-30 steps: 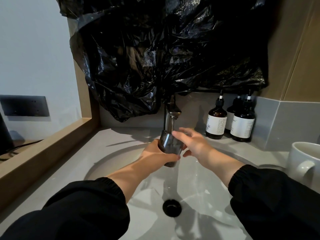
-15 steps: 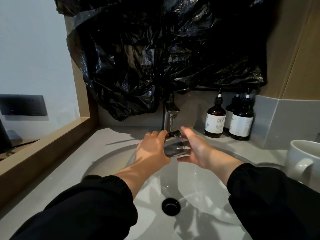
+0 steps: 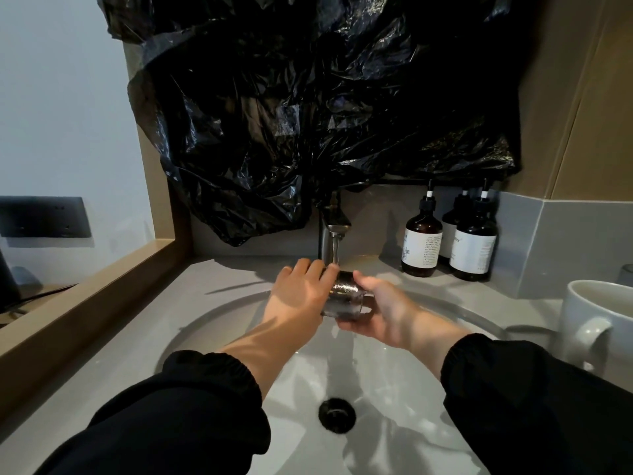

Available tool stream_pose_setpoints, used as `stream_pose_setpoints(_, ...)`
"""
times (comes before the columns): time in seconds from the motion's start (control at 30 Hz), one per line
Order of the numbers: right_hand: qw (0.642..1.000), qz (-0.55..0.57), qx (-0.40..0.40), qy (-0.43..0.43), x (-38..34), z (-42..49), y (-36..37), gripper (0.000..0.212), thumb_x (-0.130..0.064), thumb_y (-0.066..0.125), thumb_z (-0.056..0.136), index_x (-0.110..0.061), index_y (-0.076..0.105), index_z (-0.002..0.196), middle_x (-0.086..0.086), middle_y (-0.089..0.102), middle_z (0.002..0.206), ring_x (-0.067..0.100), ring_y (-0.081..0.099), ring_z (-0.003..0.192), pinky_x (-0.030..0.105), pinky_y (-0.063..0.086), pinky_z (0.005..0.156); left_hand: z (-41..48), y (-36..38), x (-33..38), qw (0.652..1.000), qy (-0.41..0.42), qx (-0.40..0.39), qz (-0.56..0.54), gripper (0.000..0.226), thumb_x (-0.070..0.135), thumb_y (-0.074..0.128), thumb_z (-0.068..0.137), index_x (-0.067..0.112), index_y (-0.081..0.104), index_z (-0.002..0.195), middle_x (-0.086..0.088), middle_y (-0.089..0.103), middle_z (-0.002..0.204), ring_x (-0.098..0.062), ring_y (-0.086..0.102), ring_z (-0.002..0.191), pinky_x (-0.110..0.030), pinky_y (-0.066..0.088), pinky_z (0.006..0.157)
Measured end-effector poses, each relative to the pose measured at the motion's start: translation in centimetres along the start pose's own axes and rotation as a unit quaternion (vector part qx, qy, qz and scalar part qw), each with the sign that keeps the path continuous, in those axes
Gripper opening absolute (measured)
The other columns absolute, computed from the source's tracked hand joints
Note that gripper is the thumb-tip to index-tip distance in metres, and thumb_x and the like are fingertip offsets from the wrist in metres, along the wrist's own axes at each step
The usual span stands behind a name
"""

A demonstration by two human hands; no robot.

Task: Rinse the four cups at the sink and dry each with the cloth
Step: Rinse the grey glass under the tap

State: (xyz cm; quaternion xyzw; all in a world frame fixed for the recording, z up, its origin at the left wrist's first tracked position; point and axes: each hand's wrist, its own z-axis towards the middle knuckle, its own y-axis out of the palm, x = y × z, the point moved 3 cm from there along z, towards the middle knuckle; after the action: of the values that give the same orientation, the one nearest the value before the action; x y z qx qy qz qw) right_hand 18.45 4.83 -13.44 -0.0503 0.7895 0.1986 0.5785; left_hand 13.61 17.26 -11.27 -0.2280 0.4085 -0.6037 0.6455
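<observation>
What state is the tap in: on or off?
On. A stream falls from the tap onto the glass, held between the left hand and right hand.

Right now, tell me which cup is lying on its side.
The clear glass cup, held sideways under the faucet by the left hand and right hand. The white mug stands upright on the counter, untouched.

Single head-worn wide-angle view, looking forward and down from close above the sink (image 3: 219,323), faucet (image 3: 334,231) at frame centre, drain (image 3: 337,414) lower middle.
</observation>
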Motion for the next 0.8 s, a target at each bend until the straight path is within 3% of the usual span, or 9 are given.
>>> stream_pose_setpoints(0.1,0.997,-0.05,0.007,-0.058,-0.3,-0.2,1.0,0.028,-0.036,0.059,0.092,-0.018,0.059,0.113,0.011,0.063,0.111,0.032,0.066,0.083,0.044,0.058,0.073,-0.3,0.4,-1.0,0.999,-0.043,-0.006,0.003,0.076,0.039,0.064,0.083,0.019,0.024,0.145,0.0,0.044,0.135,-0.023,0.041,0.126,-0.035,0.034,0.101)
stream_pose_setpoints(0.23,0.984,-0.132,0.023,-0.118,-0.8,-0.6,1.7,0.037,-0.041,0.06,0.09,-0.025,0.057,0.123,0.007,0.062,0.118,0.03,0.066,0.096,0.035,0.057,0.065,-0.1,0.1,-0.9,0.997,-0.072,-0.025,-0.029,0.076,0.05,0.064,0.079,0.022,0.029,0.14,0.002,0.049,0.129,-0.02,0.048,0.12,-0.033,0.04,0.096)
stream_pose_setpoints(0.3,0.974,-0.179,0.031,-0.135,-1.4,-1.0,1.8,0.034,-0.043,0.057,0.091,-0.025,0.057,0.12,0.008,0.064,0.116,0.028,0.066,0.095,0.036,0.058,0.065,-0.1,0.4,-1.1,0.984,-0.134,-0.036,-0.114,0.071,0.047,0.068,0.074,0.024,0.036,0.134,0.002,0.055,0.12,-0.02,0.053,0.113,-0.031,0.044,0.088)
stream_pose_setpoints(0.37,0.966,-0.199,0.061,-0.15,-2.8,-1.8,1.8,0.029,-0.04,0.05,0.095,-0.022,0.055,0.118,0.008,0.062,0.11,0.026,0.064,0.091,0.04,0.058,0.071,-0.3,0.5,-1.5,0.928,-0.243,-0.045,-0.28,0.065,0.047,0.074,0.067,0.023,0.047,0.12,0.004,0.064,0.102,-0.017,0.062,0.095,-0.027,0.048,0.078)
stream_pose_setpoints(0.43,0.946,-0.226,0.122,-0.198,-4.8,-2.0,1.5,0.034,-0.038,0.045,0.097,-0.019,0.051,0.126,0.006,0.058,0.115,0.026,0.06,0.103,0.044,0.054,0.086,-0.4,0.9,-1.6,0.852,-0.307,-0.055,-0.421,0.061,0.045,0.08,0.063,0.023,0.051,0.112,0.01,0.064,0.085,-0.006,0.06,0.076,-0.023,0.049,0.07)
stream_pose_setpoints(0.53,0.863,-0.34,0.175,-0.331,-8.5,-2.9,1.8,0.04,-0.03,0.041,0.099,-0.022,0.041,0.138,0.0,0.044,0.139,0.019,0.042,0.13,0.038,0.034,0.109,0.0,0.8,-1.1,0.804,-0.298,-0.061,-0.511,0.061,0.039,0.085,0.064,0.021,0.052,0.113,0.014,0.06,0.083,0.001,0.056,0.072,-0.018,0.051,0.064)
stream_pose_setpoints(0.6,0.788,-0.428,0.189,-0.399,-11.0,-3.2,2.7,0.045,-0.023,0.04,0.099,-0.016,0.035,0.143,0.003,0.034,0.148,0.019,0.03,0.137,0.033,0.025,0.112,0.0,-0.2,-0.9,0.835,-0.277,-0.064,-0.47,0.058,0.037,0.082,0.068,0.022,0.049,0.113,0.012,0.058,0.088,-0.005,0.058,0.075,-0.016,0.047,0.059)
stream_pose_setpoints(0.7,0.686,-0.568,0.194,-0.412,-13.7,-2.4,4.0,0.052,-0.018,0.039,0.099,-0.01,0.025,0.149,0.008,0.024,0.155,0.023,0.017,0.144,0.031,0.02,0.113,-0.4,-0.9,-0.7,0.983,-0.098,-0.074,-0.135,0.065,0.029,0.071,0.076,0.02,0.039,0.132,-0.001,0.055,0.116,-0.023,0.053,0.104,-0.033,0.044,0.083)
stream_pose_setpoints(0.8,0.667,-0.642,0.158,-0.343,-14.4,-1.4,4.5,0.057,-0.017,0.04,0.097,-0.014,0.021,0.151,0.01,0.024,0.156,0.027,0.025,0.142,0.035,0.029,0.112,-1.6,-1.3,-1.1,0.989,0.112,-0.065,0.076,0.078,0.009,0.076,0.064,0.014,0.044,0.135,-0.007,0.057,0.115,-0.029,0.054,0.102,-0.042,0.042,0.085)
